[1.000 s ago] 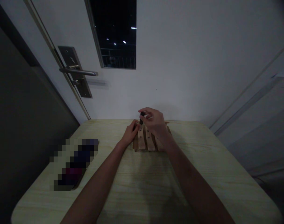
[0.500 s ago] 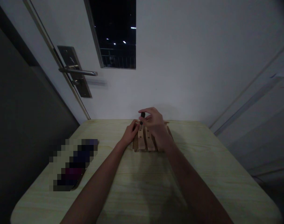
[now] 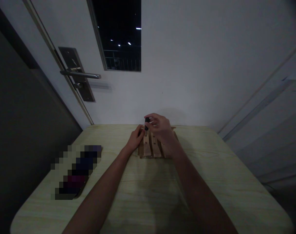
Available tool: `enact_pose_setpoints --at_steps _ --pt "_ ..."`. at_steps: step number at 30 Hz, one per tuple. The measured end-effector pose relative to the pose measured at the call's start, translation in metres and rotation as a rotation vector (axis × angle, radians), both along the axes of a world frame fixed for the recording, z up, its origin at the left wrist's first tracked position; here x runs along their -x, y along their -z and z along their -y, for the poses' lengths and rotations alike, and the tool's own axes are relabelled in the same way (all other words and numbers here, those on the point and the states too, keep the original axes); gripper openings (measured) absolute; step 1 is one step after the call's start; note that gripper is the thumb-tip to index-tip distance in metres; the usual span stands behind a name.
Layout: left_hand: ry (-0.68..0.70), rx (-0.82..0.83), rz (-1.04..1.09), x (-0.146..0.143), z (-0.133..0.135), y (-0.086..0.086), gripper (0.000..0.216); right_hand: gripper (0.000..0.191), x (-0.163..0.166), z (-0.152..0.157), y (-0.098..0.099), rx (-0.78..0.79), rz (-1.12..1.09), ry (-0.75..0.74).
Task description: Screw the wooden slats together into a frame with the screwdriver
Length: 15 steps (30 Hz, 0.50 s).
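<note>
A small slatted wooden piece (image 3: 147,150) lies near the far edge of the table, with small dark holes or screws in its pale slats. My right hand (image 3: 161,128) pinches the black handle of a short screwdriver (image 3: 147,121) between thumb and fingers. The screwdriver stands nearly upright, its shaft pointing down at the far end of the left pale slat; whether the tip touches a screw is too small to tell. My left hand (image 3: 135,139) is closed on the far left side of the wooden piece. My right hand and wrist hide part of its right side.
The light wood-grain table (image 3: 143,195) stands against a white door with a metal handle (image 3: 81,74) and a dark window (image 3: 122,35). A pixelated dark, flat object (image 3: 80,170) lies at the table's left.
My right hand has turned a little and the screwdriver's handle has shifted slightly left, now more upright. My left hand stays on the wooden piece.
</note>
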<state>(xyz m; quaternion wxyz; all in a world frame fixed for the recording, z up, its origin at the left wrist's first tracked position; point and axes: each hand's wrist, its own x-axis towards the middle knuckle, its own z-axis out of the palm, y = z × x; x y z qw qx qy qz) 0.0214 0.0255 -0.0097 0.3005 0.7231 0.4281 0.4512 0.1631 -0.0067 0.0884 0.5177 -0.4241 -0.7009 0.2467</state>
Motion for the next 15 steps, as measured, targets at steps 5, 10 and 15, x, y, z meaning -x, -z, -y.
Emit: enact_pose_setpoints --at_steps 5,10,15 --pt "0.0 0.008 0.011 0.0001 0.0 0.0013 0.035 0.022 -0.0005 -0.0021 0.0025 -0.025 0.034 0.057" --pt "-0.013 0.003 -0.005 0.0 0.0003 0.0005 0.035 0.013 -0.0016 -0.0039 0.0057 -0.075 0.062 0.064" --pt "-0.018 0.015 -0.016 -0.0002 0.0003 0.0 0.034 0.019 -0.0035 -0.0059 0.0073 -0.105 0.116 0.077"
